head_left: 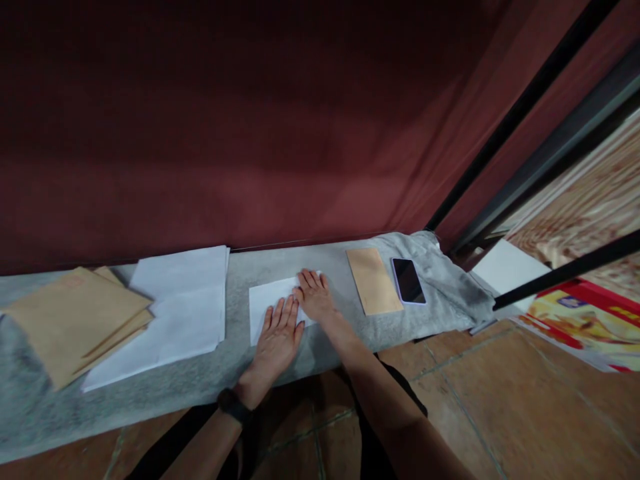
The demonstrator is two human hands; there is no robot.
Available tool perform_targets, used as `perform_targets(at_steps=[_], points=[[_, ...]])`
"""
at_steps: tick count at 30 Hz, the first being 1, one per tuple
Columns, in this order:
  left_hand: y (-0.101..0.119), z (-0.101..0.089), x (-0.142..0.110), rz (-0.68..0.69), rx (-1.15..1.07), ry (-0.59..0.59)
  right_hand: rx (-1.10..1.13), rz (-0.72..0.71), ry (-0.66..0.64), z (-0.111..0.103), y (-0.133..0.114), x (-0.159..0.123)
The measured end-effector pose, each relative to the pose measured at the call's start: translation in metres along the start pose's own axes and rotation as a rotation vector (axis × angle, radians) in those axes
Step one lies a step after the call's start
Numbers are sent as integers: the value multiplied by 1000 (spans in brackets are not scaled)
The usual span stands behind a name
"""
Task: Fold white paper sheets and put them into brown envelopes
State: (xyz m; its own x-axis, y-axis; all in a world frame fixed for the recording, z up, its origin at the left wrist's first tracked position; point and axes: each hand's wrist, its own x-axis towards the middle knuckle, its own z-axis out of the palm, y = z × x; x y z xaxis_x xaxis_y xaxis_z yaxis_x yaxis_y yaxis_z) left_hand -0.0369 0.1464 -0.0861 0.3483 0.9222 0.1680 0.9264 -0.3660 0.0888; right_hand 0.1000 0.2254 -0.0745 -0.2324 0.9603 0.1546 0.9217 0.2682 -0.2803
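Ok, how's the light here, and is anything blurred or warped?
Head view: dim, with the dark red surface fading nearly to black at the top and soft shadows toward its right; brown envelopes at far left look soft, and the red-and-yellow box at right looks stretched; left hand and right hand are fairly clear.

The paper, a small, plain white rectangle with straight edges, lies flat and partly covered, its far edge slanting slightly, well to the left of the phone.
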Motion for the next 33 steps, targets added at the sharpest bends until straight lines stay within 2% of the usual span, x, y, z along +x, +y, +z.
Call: perform_targets(at_steps=[12,18,25,28,33], points=[[-2,-10,-6,74,-8,-75,-37,21,63,-16,11,5],[-1,-4,-8,80,-9,-49,4,-9,45,-16,3,2],[-9,12,-3,-62,-17,4,66,-185,-46,3,-13,-26],[-13,11,4,-106,-13,-16,32,-152,-18,6,-7,-31],[-21,2,17,-233,31,-39,12,1,42,9,-1,-30]])
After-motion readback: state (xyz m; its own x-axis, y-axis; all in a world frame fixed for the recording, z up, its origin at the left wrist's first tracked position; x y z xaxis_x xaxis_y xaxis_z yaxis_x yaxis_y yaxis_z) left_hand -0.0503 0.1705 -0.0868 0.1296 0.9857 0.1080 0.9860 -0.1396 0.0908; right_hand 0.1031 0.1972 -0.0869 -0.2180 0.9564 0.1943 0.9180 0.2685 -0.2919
